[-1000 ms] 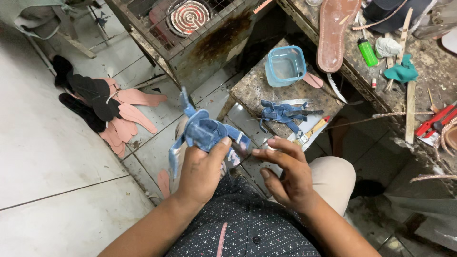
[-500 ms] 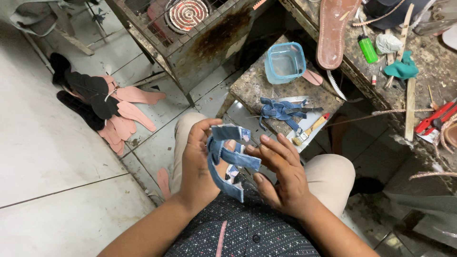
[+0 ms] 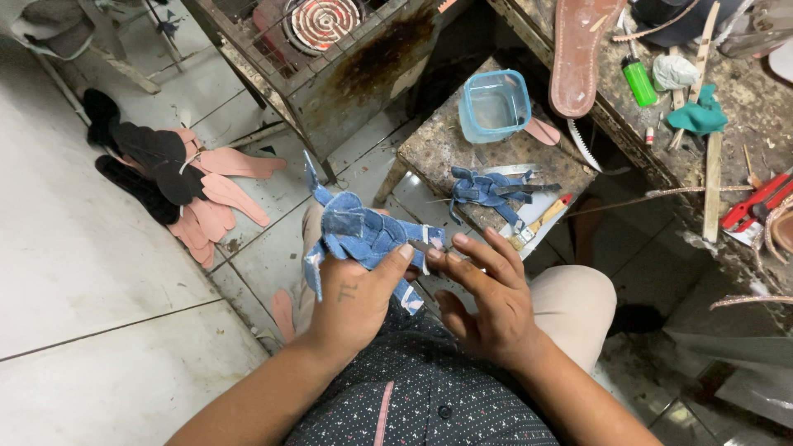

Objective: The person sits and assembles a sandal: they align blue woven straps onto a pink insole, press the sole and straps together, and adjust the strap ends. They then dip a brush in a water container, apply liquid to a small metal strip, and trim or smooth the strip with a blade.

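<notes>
Seated over the tiled floor, the person's left hand (image 3: pixel 351 301) grips a bundle of blue denim straps (image 3: pixel 363 235) raised above the lap for a close look, while the right hand (image 3: pixel 487 301), fingers spread, steadies the straps' near end.

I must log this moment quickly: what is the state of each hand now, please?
Left hand: closed around the blue denim strap piece, holding it up.
Right hand: open, fingers spread, fingertips touching the strap piece's edge; it grips nothing.
</notes>
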### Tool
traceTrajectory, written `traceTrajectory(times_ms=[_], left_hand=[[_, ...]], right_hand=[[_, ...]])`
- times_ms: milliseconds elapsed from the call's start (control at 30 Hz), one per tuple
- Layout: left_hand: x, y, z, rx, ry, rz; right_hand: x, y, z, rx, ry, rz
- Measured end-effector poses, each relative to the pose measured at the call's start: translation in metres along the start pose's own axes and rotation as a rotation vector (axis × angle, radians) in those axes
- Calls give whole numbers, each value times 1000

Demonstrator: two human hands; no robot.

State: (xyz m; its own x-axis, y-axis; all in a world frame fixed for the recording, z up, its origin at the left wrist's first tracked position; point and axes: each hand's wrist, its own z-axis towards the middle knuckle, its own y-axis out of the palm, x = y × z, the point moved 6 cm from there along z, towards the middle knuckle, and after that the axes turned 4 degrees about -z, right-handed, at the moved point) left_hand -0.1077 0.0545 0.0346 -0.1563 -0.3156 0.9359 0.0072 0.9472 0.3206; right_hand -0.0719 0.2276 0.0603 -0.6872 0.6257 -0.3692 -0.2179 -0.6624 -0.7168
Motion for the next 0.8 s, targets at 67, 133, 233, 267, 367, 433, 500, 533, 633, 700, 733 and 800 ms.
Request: traceTrajectory(times_ms=[67, 133, 233, 267, 367, 433, 500, 533, 633, 700, 733, 800], left_hand=[[0, 0, 0, 3, 17, 24], [-1, -2, 0, 8, 9, 40], [-7, -4, 0, 13, -47, -15], [-10, -4, 0, 11, -67, -78], [-15, -5, 1, 5, -85, -139], [-19, -5, 1, -2, -106, -188], [-22, -5, 1, -7, -149, -287], [-25, -7, 1, 18, -180, -310], [-29, -12, 2, 68, -238, -359], [-29, -14, 3, 74, -228, -364], [-30, -14, 3, 72, -222, -362], [-31, -13, 4, 67, -213, -356]], right_hand=[[0, 1, 1, -4, 8, 8], [-1, 1, 1, 3, 1, -5], [-6, 0, 0, 12, -97, -78], [-7, 0, 0, 6, -112, -96], [-6, 0, -2, -11, -143, -134], [-3, 1, -3, -20, -144, -138], [-1, 3, -4, -29, -141, -147], [-1, 4, -5, -32, -140, -151], [4, 7, -7, -42, -126, -136], [7, 7, -8, -53, -132, -141], [8, 8, -9, -60, -132, -145], [8, 9, -10, -70, -166, -141]])
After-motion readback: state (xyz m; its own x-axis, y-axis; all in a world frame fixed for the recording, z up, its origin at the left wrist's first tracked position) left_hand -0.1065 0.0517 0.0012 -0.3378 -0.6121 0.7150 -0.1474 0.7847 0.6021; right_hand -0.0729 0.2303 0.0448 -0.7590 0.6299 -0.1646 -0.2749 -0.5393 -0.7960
